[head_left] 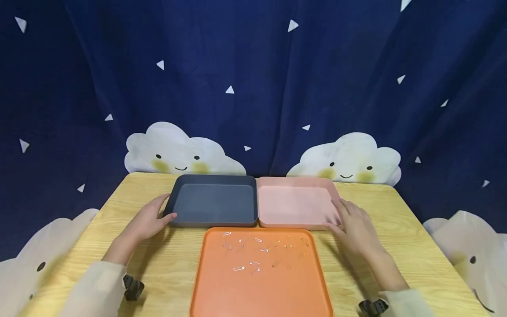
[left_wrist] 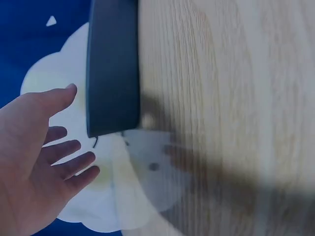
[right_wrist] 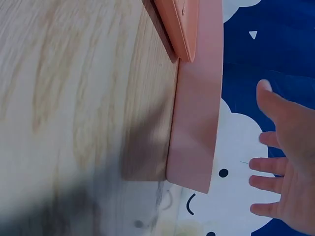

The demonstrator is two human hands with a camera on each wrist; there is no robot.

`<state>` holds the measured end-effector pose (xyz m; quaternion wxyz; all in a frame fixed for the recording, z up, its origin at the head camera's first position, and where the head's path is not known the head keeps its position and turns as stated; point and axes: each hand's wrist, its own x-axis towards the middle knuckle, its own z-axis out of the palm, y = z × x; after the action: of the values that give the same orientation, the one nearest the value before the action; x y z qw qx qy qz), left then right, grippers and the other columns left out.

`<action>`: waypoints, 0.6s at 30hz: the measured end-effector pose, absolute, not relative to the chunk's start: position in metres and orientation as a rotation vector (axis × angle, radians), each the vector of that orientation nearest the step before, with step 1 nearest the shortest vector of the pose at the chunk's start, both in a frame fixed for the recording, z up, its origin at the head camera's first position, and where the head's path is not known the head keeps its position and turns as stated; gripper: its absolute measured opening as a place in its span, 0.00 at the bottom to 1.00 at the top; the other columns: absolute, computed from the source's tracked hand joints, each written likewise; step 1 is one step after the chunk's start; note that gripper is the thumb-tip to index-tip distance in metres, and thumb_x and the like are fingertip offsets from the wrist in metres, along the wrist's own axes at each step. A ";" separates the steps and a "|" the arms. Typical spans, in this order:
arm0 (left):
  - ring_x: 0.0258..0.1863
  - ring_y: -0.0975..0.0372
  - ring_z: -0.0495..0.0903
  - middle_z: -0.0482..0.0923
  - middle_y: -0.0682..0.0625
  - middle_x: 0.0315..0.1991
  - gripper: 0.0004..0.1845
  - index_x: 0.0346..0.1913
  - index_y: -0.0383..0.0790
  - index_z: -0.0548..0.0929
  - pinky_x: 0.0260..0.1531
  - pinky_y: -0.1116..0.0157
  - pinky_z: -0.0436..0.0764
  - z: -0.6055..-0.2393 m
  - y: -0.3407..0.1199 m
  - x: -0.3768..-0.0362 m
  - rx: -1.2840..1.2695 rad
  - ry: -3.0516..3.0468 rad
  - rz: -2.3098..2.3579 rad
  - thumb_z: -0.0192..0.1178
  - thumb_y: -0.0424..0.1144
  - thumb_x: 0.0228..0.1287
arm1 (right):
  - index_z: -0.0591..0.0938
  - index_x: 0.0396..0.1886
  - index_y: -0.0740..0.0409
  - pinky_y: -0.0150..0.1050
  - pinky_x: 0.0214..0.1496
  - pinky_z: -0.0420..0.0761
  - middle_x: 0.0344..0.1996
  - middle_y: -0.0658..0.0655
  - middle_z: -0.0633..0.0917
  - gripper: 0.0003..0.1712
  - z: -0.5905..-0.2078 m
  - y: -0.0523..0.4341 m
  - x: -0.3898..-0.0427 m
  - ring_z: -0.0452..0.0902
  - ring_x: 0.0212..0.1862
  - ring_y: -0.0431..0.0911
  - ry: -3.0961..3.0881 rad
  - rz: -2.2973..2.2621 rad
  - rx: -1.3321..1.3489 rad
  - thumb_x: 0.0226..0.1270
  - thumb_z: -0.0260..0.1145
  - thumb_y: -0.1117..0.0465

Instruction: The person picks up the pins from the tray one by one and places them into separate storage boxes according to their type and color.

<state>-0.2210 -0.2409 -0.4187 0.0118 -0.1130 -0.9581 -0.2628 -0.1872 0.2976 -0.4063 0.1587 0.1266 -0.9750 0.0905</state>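
Observation:
A dark grey tray (head_left: 215,202) and a pink tray (head_left: 295,202) stand side by side on the table. My left hand (head_left: 148,220) is at the grey tray's left end, fingers relaxed and spread; its wrist view shows the hand (left_wrist: 44,157) apart from the tray's side (left_wrist: 113,69). My right hand (head_left: 354,224) is at the pink tray's right end, with loose fingers; in its wrist view a gap separates the hand (right_wrist: 290,157) from the tray's side (right_wrist: 197,123). In front lies an orange tray (head_left: 261,299) with several silver safety pins (head_left: 239,268) and gold safety pins (head_left: 276,263).
The wooden table (head_left: 166,273) extends around the trays. A dark blue curtain (head_left: 253,66) with white clouds and triangles hangs behind it. The orange tray's far edge is close against the two rear trays.

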 end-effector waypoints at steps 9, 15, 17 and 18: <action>0.63 0.34 0.67 0.61 0.24 0.66 0.35 0.69 0.22 0.56 0.59 0.44 0.76 -0.432 -0.255 -0.243 -0.094 -3.023 -1.184 0.50 0.47 0.73 | 0.74 0.61 0.62 0.63 0.59 0.72 0.56 0.67 0.79 0.30 -0.392 0.296 -0.182 0.73 0.59 0.64 -2.802 0.316 0.429 0.64 0.66 0.51; 0.56 0.51 0.78 0.61 0.24 0.66 0.34 0.71 0.21 0.53 0.55 0.62 0.82 -0.435 -0.267 -0.256 -0.033 -2.948 -1.636 0.44 0.45 0.76 | 0.78 0.57 0.59 0.55 0.49 0.81 0.52 0.61 0.83 0.29 -0.392 0.279 -0.169 0.82 0.49 0.58 -2.878 0.412 0.470 0.63 0.66 0.46; 0.52 0.65 0.79 0.57 0.24 0.68 0.34 0.71 0.21 0.49 0.55 0.67 0.82 -0.433 -0.273 -0.261 -0.018 -2.943 -1.801 0.42 0.45 0.76 | 0.79 0.56 0.58 0.53 0.49 0.82 0.51 0.58 0.84 0.28 -0.394 0.272 -0.165 0.82 0.49 0.55 -2.883 0.429 0.489 0.62 0.67 0.46; 0.50 0.70 0.78 0.55 0.24 0.69 0.35 0.71 0.20 0.48 0.55 0.68 0.81 -0.432 -0.275 -0.263 -0.017 -2.941 -1.876 0.42 0.45 0.76 | 0.79 0.55 0.57 0.52 0.49 0.83 0.50 0.57 0.84 0.27 -0.395 0.270 -0.163 0.83 0.49 0.54 -2.875 0.425 0.509 0.61 0.67 0.46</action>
<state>-0.2634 -0.2751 -0.4324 -0.1728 -0.0049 -0.8304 -0.5297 -0.1626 0.2696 -0.3954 0.0956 0.1716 -0.9700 0.1434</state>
